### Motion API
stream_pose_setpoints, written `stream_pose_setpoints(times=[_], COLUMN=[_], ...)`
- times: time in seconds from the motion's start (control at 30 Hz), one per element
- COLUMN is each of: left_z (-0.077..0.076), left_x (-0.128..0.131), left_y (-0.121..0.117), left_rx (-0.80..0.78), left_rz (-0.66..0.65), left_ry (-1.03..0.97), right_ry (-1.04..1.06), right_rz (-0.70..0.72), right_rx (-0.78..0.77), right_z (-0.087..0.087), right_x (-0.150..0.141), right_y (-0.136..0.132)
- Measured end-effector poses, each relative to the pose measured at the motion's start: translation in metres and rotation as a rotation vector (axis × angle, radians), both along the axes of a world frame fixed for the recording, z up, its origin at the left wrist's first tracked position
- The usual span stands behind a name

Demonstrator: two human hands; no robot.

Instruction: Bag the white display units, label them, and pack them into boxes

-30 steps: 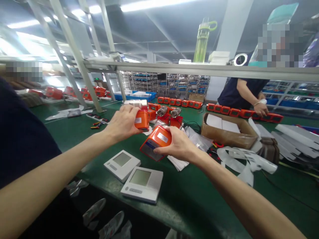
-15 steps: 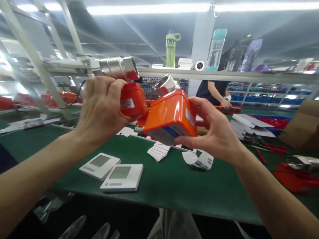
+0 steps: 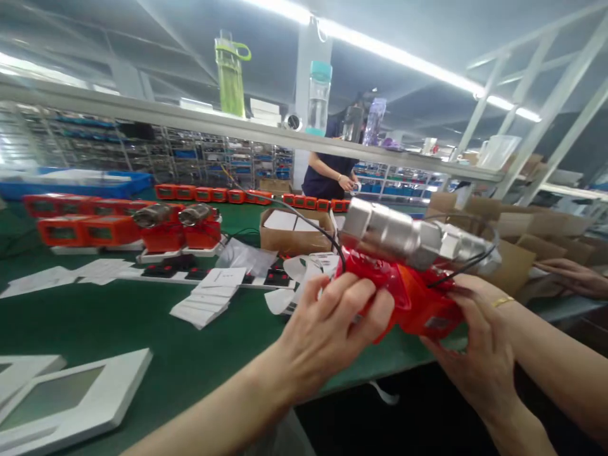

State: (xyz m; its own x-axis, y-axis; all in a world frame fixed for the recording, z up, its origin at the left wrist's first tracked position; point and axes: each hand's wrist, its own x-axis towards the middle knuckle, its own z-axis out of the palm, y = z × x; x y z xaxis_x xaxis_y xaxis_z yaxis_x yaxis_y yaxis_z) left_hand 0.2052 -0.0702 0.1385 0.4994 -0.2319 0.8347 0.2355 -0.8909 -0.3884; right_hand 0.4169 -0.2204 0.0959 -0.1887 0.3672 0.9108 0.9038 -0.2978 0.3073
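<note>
My left hand [image 3: 332,323] is closed around a red plastic meter [image 3: 373,269] that carries a thick silver metal pipe fitting [image 3: 380,228]. Close against it, a second orange-red meter [image 3: 434,310] with a small label and its own fitting [image 3: 465,246] sits in my right hand [image 3: 482,354], thumb below it. Black cables loop from both units. Both are tilted above the green bench's front edge. A co-worker's forearm with a gold bracelet [image 3: 503,301] reaches in behind my right hand; what that hand touches is hidden.
White display units [image 3: 76,392] lie at front left, paper slips [image 3: 209,296] behind. Orange meters [image 3: 109,229] line the back left near a carton [image 3: 297,237]. Divided cardboard [image 3: 508,259] and another hand [image 3: 577,275] are at right. Bottles [image 3: 319,98] stand on the overhead shelf.
The view has swung right. Both meters have moved rightward and turned, so their metal fittings now face up. A co-worker's arm and another hand have come into view at the right.
</note>
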Motion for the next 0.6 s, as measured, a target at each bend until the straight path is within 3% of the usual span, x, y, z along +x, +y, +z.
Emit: stream_pose_setpoints(times=[0.13, 0.3, 0.43, 0.6], left_z=[-0.054, -0.11, -0.131, -0.141], left_x=[0.037, 0.069, 0.094, 0.122], left_y=[-0.014, -0.009, -0.001, 0.007], left_rx=[-0.141, -0.306, -0.377, -0.412], left_rz=[-0.084, 0.028, 0.093, 0.12], left_ry=[0.089, 0.256, 0.324, 0.352], right_ry=[0.118, 0.374, 0.327, 0.234], right_rz=[-0.027, -0.012, -0.042, -0.057], right_rx=[-0.161, -0.283, -0.375, -0.396], right_z=[-0.052, -0.097, -0.114, -0.127], right_x=[0.023, 0.04, 0.056, 0.076], right_y=[-0.021, -0.025, -0.02, -0.009])
